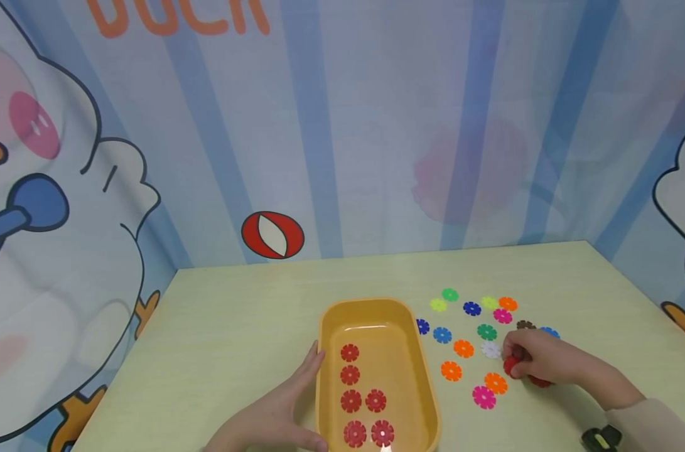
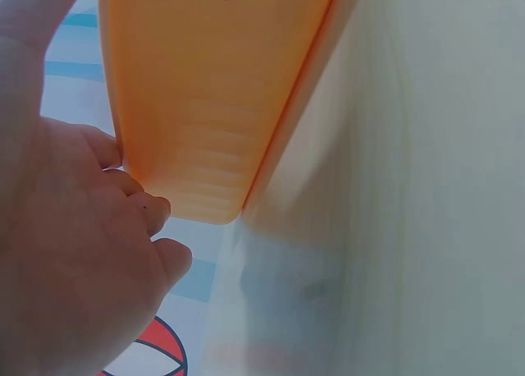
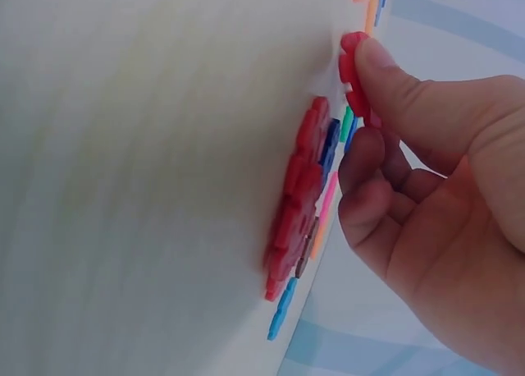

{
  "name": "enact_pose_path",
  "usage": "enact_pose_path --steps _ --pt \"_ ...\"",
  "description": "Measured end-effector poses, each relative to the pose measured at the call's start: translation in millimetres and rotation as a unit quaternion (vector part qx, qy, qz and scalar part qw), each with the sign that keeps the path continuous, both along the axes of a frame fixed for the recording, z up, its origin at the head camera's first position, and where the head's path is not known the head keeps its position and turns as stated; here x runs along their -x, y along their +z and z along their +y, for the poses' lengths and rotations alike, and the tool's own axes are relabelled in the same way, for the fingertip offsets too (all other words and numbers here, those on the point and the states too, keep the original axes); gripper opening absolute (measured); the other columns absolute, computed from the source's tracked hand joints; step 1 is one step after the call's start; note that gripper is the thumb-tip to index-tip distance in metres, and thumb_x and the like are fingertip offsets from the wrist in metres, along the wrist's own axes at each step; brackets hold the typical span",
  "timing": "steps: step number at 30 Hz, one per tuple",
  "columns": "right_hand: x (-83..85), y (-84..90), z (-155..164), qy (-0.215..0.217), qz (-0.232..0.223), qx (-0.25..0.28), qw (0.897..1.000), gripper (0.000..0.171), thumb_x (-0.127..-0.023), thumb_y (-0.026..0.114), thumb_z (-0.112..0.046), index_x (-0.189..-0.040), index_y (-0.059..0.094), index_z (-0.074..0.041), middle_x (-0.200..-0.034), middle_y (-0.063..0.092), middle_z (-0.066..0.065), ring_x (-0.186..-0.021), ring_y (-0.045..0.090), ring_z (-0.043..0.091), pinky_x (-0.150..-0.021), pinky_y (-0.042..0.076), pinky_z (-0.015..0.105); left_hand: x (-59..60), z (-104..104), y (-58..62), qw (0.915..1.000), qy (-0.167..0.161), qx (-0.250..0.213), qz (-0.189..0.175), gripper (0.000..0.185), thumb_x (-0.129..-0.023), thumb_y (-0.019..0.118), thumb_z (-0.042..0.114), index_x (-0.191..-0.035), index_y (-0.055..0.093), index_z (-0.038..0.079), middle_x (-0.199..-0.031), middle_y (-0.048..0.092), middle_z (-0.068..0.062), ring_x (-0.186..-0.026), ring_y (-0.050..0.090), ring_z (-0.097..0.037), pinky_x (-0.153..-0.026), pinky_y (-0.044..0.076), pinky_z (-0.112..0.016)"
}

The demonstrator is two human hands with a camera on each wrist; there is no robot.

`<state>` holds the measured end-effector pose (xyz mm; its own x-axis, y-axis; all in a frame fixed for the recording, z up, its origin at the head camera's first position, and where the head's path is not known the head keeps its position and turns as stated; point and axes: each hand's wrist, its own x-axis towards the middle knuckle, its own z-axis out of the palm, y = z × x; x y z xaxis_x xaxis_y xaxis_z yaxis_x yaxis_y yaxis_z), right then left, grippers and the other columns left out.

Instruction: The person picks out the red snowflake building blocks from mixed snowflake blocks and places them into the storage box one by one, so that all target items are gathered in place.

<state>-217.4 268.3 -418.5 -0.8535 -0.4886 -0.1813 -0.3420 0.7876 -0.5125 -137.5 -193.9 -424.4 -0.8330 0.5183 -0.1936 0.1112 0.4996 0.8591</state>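
Note:
An orange tray (image 1: 427, 389) stands on the pale green table (image 1: 235, 326) and holds several red snowflake discs (image 1: 350, 400). My left hand (image 1: 302, 389) rests flat against the tray's left wall, fingers straight; in the left wrist view the fingertips (image 2: 152, 212) touch the orange tray wall (image 2: 205, 105). Right of the tray, my right hand (image 1: 514, 361) pinches a red disc (image 1: 510, 366) between thumb and fingers, just above the table. The pinched red disc (image 3: 354, 68) shows at the thumb tip in the right wrist view. Another red disc (image 3: 299, 199) lies on the table under that hand.
Several loose discs in green, yellow, blue, orange, pink, white and brown lie scattered right of the tray, such as an orange one (image 1: 451, 371) and a pink one (image 1: 483, 397). A cartoon-printed curtain backs the table. A small black and yellow object (image 1: 601, 437) sits by my right sleeve.

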Motion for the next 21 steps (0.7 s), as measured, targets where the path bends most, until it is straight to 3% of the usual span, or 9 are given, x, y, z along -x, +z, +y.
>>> enact_pose_path --steps 13,21 --pt "-4.1 13.5 -4 -0.006 -0.037 -0.008 0.999 0.011 -0.086 0.069 -0.006 -0.086 0.060 -0.012 -0.077 0.056 -0.004 -0.075 0.051 0.015 -0.062 0.047 0.023 -0.2 0 0.0 0.9999 0.004 -0.004 -0.010 0.116 -0.072 0.081 0.049 -0.156 0.005 0.028 -0.161 -0.010 0.009 -0.149 0.002 -0.030 -0.111 0.020 -0.063" --pt "-0.2 29.2 -12 0.044 -0.001 0.010 0.999 0.012 -0.088 0.067 -0.006 -0.083 0.059 -0.014 -0.073 0.054 -0.007 -0.068 0.048 0.008 -0.060 0.047 0.021 -1.0 1 0.9 1.0000 0.004 -0.002 -0.009 0.116 -0.072 0.082 0.049 -0.156 0.004 0.028 -0.161 -0.009 0.010 -0.149 0.003 -0.029 -0.111 0.022 -0.063"
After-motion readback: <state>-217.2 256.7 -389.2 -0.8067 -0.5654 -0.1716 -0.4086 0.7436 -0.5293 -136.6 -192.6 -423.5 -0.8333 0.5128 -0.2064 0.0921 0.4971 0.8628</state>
